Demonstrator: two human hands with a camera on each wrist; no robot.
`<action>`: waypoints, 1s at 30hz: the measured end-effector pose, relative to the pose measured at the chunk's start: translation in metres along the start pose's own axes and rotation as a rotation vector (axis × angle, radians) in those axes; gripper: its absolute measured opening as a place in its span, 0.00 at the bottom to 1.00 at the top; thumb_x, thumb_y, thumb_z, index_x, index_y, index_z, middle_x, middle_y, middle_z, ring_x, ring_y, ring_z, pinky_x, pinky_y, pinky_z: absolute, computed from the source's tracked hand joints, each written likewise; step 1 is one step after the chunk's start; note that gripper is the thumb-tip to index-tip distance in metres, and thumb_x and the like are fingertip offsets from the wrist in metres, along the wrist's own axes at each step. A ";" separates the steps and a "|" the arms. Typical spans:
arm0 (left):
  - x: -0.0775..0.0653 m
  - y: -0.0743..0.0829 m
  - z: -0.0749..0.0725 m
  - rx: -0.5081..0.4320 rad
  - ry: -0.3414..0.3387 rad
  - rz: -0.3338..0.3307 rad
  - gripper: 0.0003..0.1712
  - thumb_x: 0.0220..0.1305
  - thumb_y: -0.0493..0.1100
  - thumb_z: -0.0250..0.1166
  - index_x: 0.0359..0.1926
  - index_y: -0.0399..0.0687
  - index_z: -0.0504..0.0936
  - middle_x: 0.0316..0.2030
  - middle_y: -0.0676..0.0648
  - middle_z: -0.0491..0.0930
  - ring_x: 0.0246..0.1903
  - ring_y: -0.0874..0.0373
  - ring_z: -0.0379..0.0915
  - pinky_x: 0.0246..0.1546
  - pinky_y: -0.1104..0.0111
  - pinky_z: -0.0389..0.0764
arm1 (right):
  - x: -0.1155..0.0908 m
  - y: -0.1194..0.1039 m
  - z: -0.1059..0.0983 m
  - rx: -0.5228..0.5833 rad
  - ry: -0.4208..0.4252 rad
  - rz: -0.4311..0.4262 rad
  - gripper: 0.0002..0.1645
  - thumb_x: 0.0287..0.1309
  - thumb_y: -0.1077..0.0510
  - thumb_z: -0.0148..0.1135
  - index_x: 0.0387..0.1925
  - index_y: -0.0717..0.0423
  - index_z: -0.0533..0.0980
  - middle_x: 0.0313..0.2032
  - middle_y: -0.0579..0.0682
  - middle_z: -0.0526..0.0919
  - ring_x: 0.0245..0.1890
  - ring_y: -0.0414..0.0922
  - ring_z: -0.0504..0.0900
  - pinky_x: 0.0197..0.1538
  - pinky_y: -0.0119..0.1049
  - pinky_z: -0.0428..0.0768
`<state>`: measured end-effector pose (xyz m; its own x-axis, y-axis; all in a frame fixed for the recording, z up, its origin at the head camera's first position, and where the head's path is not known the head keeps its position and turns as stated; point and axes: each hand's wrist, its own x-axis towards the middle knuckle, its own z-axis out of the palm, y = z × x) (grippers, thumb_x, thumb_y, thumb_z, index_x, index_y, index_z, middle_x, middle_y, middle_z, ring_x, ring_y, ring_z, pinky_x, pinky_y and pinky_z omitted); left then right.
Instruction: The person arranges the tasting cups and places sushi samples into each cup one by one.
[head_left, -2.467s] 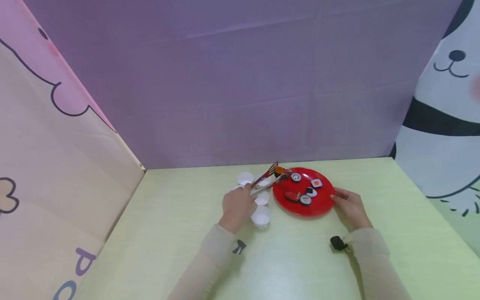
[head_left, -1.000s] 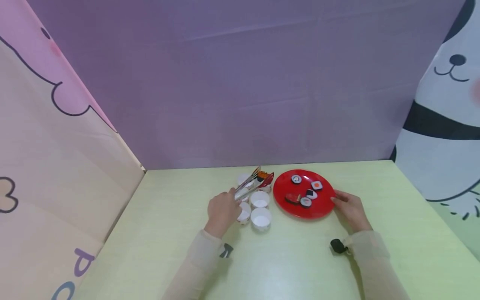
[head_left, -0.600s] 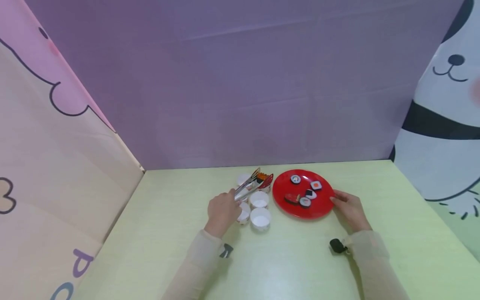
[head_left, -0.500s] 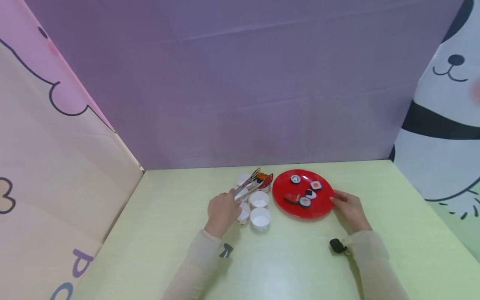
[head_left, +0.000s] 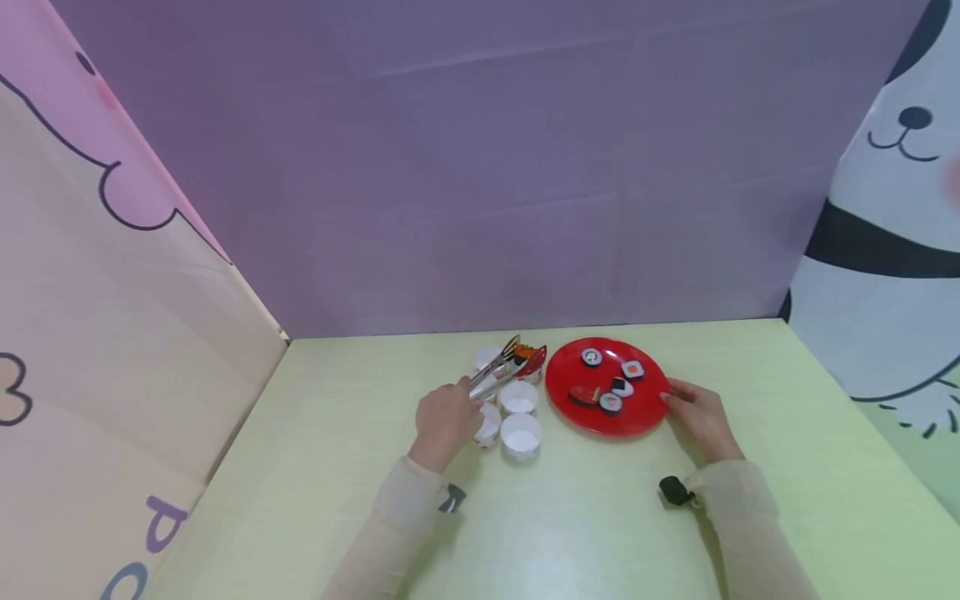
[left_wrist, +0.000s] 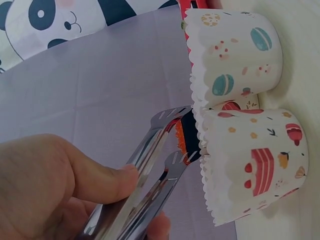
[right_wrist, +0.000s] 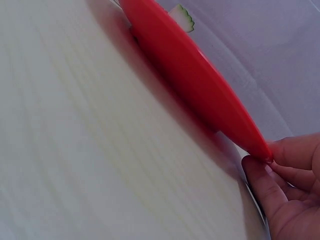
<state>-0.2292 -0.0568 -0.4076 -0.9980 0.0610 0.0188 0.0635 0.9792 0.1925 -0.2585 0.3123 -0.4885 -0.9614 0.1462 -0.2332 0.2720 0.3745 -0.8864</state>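
My left hand [head_left: 446,425] grips metal tongs [head_left: 487,385] over the back of a cluster of white paper baking cups [head_left: 521,437]. Between the tong tips is a toy roe sushi [head_left: 524,352], orange on top with a black wrap. In the left wrist view, this sushi [left_wrist: 190,131] sits right at the scalloped rims of two printed cups [left_wrist: 255,170]. My right hand [head_left: 701,417] pinches the right rim of a red plate [head_left: 637,421], its thumb and fingers at the edge [right_wrist: 262,150]. Several sushi pieces [head_left: 611,403] lie on the plate.
The pale table [head_left: 585,525] ends at a purple cloth backdrop [head_left: 480,183]. Printed panels stand on the left [head_left: 135,333] and right [head_left: 885,325]. A small black device [head_left: 676,491] hangs at the right wrist, and a grey one [head_left: 452,499] shows by the left.
The tongs have carried the roe sushi leftward from the plate's edge to the cups, then stayed nearly still for the last half second. My right hand has kept its place on the plate.
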 end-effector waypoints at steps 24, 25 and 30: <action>0.001 -0.001 0.001 -0.009 -0.014 -0.002 0.23 0.58 0.49 0.61 0.52 0.42 0.77 0.23 0.45 0.74 0.18 0.54 0.67 0.16 0.66 0.67 | 0.002 0.003 0.000 0.000 0.007 -0.008 0.32 0.69 0.52 0.48 0.68 0.65 0.57 0.66 0.65 0.62 0.65 0.61 0.60 0.63 0.52 0.64; 0.000 -0.001 0.001 -0.009 -0.015 -0.002 0.23 0.58 0.49 0.61 0.52 0.42 0.77 0.23 0.45 0.74 0.18 0.54 0.67 0.16 0.66 0.67 | 0.002 0.003 0.000 0.001 0.006 -0.007 0.32 0.69 0.52 0.48 0.68 0.65 0.57 0.66 0.65 0.62 0.65 0.61 0.59 0.63 0.52 0.64; 0.000 0.000 -0.001 -0.015 -0.028 -0.007 0.23 0.58 0.49 0.61 0.53 0.42 0.76 0.23 0.46 0.73 0.18 0.54 0.67 0.17 0.66 0.68 | 0.003 0.004 0.000 -0.008 0.014 -0.003 0.32 0.69 0.52 0.48 0.68 0.63 0.58 0.66 0.64 0.61 0.66 0.61 0.58 0.63 0.53 0.64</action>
<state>-0.2293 -0.0573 -0.4072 -0.9982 0.0599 -0.0104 0.0564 0.9767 0.2069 -0.2599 0.3143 -0.4924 -0.9614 0.1575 -0.2254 0.2698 0.3821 -0.8839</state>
